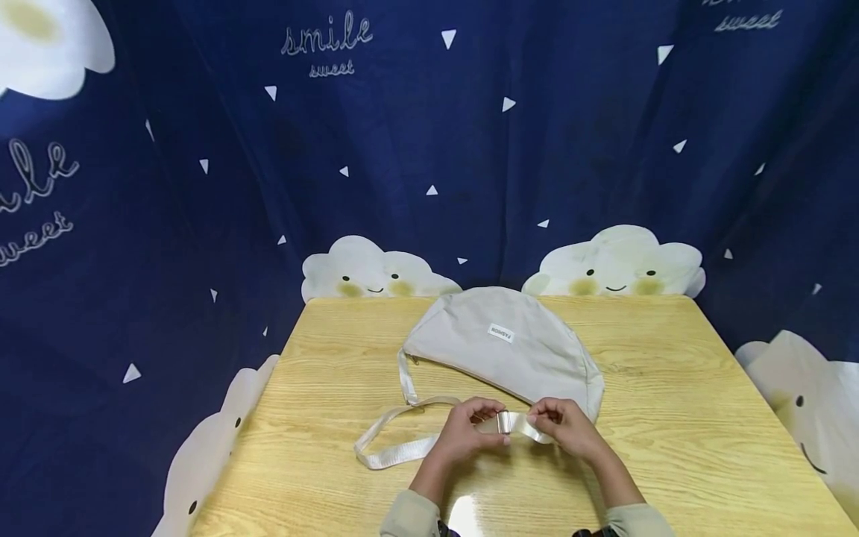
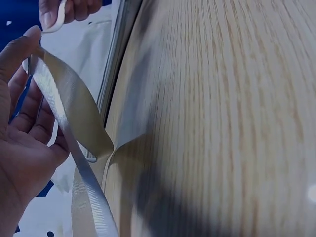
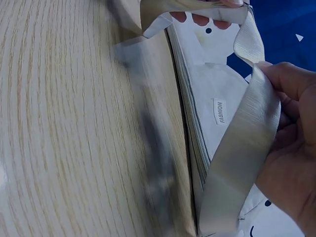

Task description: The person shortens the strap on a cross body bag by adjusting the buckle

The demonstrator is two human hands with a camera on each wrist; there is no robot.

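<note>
A cream half-moon bag [image 1: 503,347] with a small FASHION label lies on the wooden table, its zipped edge toward me. Its webbing strap [image 1: 396,453] loops out to the left and runs up into both hands. My left hand [image 1: 467,431] pinches the strap at a metal slider buckle [image 1: 503,422] between thumb and fingers. Just to the right, my right hand [image 1: 562,426] pinches another stretch of the strap. In the right wrist view the strap [image 3: 242,148] hangs in a broad band below that hand, in front of the bag [image 3: 217,89].
The pale wooden table [image 1: 684,388] extends on both sides of the bag. Behind and beside it hangs a dark blue curtain [image 1: 403,134] printed with clouds and small triangles. A bright glare spot sits on the table near my left wrist.
</note>
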